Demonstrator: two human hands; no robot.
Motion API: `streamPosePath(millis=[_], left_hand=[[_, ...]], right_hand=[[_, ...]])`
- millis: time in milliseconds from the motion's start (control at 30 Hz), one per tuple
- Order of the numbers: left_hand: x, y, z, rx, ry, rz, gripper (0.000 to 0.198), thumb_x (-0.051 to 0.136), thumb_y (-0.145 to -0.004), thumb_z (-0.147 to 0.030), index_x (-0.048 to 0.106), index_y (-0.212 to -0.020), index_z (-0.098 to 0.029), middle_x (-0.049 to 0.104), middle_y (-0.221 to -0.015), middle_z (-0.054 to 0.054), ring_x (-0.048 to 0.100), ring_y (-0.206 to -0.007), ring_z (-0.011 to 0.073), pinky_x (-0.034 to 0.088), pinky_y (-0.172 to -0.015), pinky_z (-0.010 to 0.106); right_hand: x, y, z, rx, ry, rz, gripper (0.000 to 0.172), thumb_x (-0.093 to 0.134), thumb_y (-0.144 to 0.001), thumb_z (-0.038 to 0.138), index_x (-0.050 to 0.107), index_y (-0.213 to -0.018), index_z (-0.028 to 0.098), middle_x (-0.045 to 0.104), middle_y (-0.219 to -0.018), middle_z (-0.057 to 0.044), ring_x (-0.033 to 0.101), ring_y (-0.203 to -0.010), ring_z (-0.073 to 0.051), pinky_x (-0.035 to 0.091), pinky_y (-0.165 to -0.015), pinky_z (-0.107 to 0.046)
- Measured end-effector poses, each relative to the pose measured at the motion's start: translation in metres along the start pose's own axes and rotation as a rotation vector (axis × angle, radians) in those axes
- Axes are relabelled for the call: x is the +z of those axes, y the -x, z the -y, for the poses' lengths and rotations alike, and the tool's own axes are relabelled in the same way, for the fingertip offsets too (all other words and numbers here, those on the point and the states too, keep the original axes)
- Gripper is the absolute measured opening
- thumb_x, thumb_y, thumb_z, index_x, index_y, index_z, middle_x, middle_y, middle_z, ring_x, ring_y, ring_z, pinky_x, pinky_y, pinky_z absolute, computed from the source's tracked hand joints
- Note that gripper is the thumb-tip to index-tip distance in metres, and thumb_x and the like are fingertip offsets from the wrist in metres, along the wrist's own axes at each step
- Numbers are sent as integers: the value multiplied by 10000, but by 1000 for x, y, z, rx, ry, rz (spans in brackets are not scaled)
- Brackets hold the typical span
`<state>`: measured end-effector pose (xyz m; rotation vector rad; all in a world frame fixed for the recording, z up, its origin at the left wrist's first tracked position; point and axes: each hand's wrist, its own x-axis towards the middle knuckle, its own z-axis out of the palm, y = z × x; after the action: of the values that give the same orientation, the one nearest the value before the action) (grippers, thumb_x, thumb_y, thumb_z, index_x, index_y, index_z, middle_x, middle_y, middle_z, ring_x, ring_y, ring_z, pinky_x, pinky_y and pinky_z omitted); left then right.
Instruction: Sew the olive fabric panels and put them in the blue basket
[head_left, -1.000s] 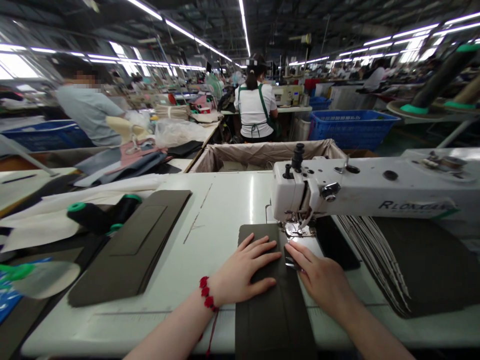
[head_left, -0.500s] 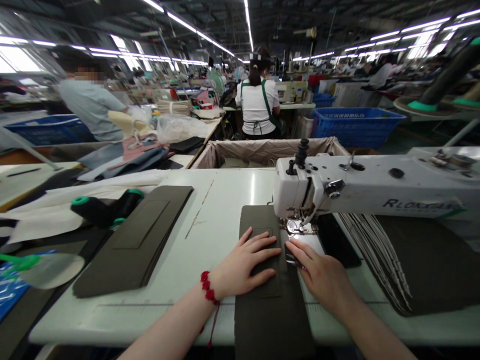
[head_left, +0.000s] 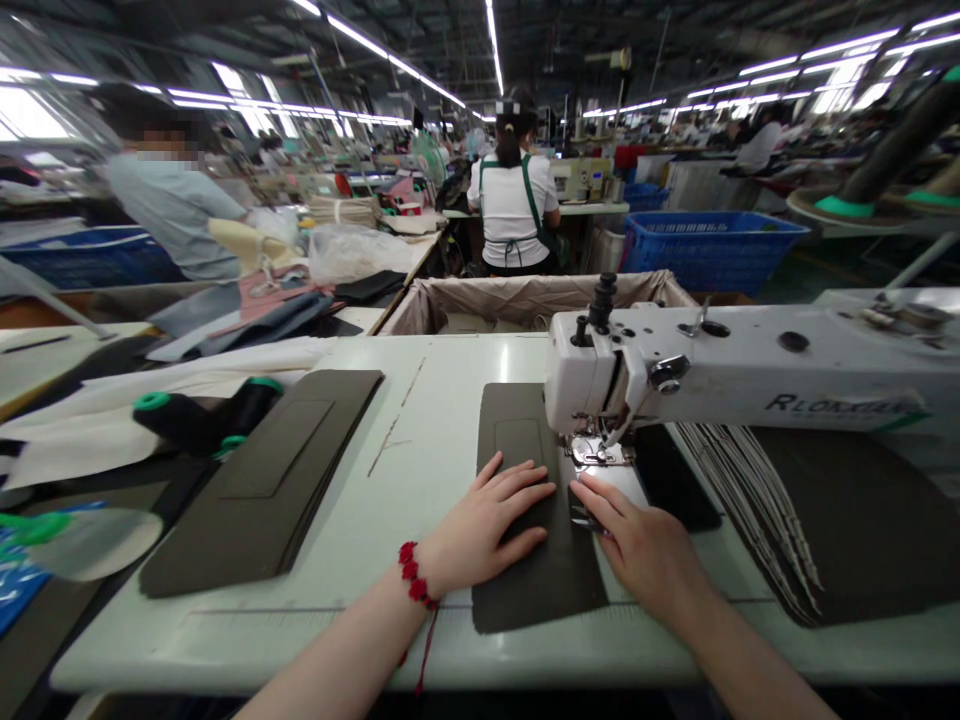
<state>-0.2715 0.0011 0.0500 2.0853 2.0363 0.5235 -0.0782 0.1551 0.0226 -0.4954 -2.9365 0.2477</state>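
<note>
Our left hand (head_left: 495, 522) spreads flat on the dark panel (head_left: 525, 595); our right hand (head_left: 646, 548) flanks its edge, its grip we cannot tell. Surface (head_left: 427, 450) separates panel from stack (head_left: 262, 490).

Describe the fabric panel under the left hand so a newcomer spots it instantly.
Find the white sewing machine on the pale green table. Just left of its needle area, a dark olive panel lies lengthwise under the left hand. Unlike the similar stack farther left and the layered pile at right, it has a hand spread on it.
</note>
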Motion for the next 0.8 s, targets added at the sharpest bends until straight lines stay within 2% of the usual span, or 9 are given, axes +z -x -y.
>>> streamPosePath(millis=[500, 800], left_hand=[[5, 0, 2, -23, -57, 10, 452, 518, -946, -325, 408, -1382, -280, 370, -1460, 22, 259, -1390, 214, 91, -1187, 489], [5, -1, 1, -39, -17, -18, 463, 526, -942, -302, 404, -1388, -277, 410, -1431, 36, 331, -1352, 217, 146, -1184, 481]], right_hand=[[-1, -1, 0, 5, -11, -18, 616, 443, -837, 97, 391, -1417, 298, 404, -1471, 11, 635, -984, -194, 521, -803, -357], [1, -1, 0, 6, -14, -3, 629, 445, -842, 85, 363, -1426, 306, 367, -1492, 33, 624, -1010, -192, 516, -818, -363]])
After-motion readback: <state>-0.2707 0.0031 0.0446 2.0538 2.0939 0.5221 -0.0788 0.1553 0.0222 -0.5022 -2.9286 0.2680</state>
